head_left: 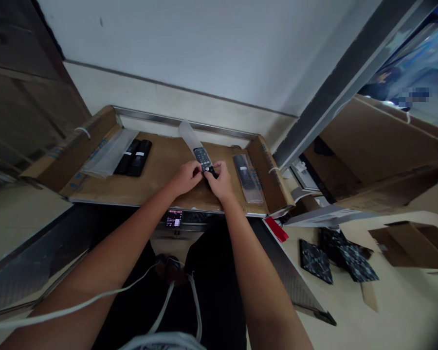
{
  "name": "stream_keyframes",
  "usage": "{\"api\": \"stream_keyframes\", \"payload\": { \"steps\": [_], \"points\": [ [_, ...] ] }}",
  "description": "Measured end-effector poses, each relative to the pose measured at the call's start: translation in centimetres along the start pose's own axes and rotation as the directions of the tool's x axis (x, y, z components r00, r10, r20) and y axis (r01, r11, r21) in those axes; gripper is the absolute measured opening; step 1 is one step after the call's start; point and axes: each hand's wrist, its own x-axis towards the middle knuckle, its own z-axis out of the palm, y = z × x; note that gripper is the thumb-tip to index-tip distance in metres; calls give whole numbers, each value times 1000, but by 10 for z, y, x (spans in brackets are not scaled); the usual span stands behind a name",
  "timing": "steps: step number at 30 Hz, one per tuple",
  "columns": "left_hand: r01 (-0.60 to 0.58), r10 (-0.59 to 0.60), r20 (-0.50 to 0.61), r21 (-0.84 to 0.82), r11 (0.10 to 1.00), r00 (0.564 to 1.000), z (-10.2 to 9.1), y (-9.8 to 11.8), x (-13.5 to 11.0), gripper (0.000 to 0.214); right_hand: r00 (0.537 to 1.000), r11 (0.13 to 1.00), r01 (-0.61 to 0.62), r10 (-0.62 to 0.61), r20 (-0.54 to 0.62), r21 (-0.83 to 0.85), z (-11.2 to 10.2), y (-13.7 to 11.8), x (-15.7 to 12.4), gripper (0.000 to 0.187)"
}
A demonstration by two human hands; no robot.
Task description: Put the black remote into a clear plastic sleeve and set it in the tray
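A black remote control (pixel 203 159) sits partly inside a clear plastic sleeve (pixel 187 133) that sticks up and away from me. My left hand (pixel 186 176) and my right hand (pixel 222 180) both pinch the remote's near end, fingers closed around it, above the flattened cardboard sheet (pixel 160 175). Two bare black remotes (pixel 134 157) lie side by side at the left of the cardboard, next to a stack of empty clear sleeves (pixel 108 153). A bagged remote (pixel 246 179) lies at the right.
A phone with a lit screen (pixel 174 218) rests below the table's metal edge. On the floor at right lie dark patterned pieces (pixel 336 255), a red item (pixel 276 228) and open cardboard boxes (pixel 412 243). A large cardboard box (pixel 379 150) stands at right.
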Motion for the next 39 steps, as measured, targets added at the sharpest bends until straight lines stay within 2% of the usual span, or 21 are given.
{"api": "stream_keyframes", "payload": {
  "steps": [4, 10, 17, 20, 23, 25, 28, 32, 36, 39],
  "points": [
    [1, 0, 36, -23, 1000, 999, 1, -1, -1, 3, 999, 999, -27, 28, -21, 17, 1, 0, 2, 33],
    [21, -11, 120, -77, 997, 993, 2, 2, -4, 2, 994, 994, -71, 64, -84, -80, 5, -7, 3, 28],
    [33, -12, 160, -128, 991, 987, 4, 3, -7, 3, 957, 965, -180, 127, -260, -192, 12, -15, 4, 41],
    [109, -94, 115, -134, 985, 989, 3, 2, -5, 4, 973, 978, -171, 149, -177, -118, 12, -12, 4, 43],
    [189, -184, 43, -143, 972, 982, 1, 1, -3, 4, 989, 985, -148, 149, -3, 91, 10, -4, 4, 35],
    [211, -211, 12, -141, 967, 977, 0, -1, -3, 3, 985, 955, -150, 123, 119, 258, 7, 1, 3, 28],
    [228, -232, -12, -136, 964, 973, 0, -4, -3, 3, 964, 902, -155, 49, 261, 403, 0, 8, 0, 33],
    [218, -216, 30, -129, 967, 976, -3, -4, -4, 5, 955, 904, -116, -12, 296, 412, -7, 12, -2, 41],
    [214, -199, 102, -158, 964, 975, -8, -1, -5, 7, 955, 901, -121, -9, 298, 417, -6, 12, -2, 43],
    [206, -176, 160, -196, 959, 971, -11, 0, -6, 9, 962, 892, -134, 12, 272, 432, -3, 12, -1, 55]
  ]
}}
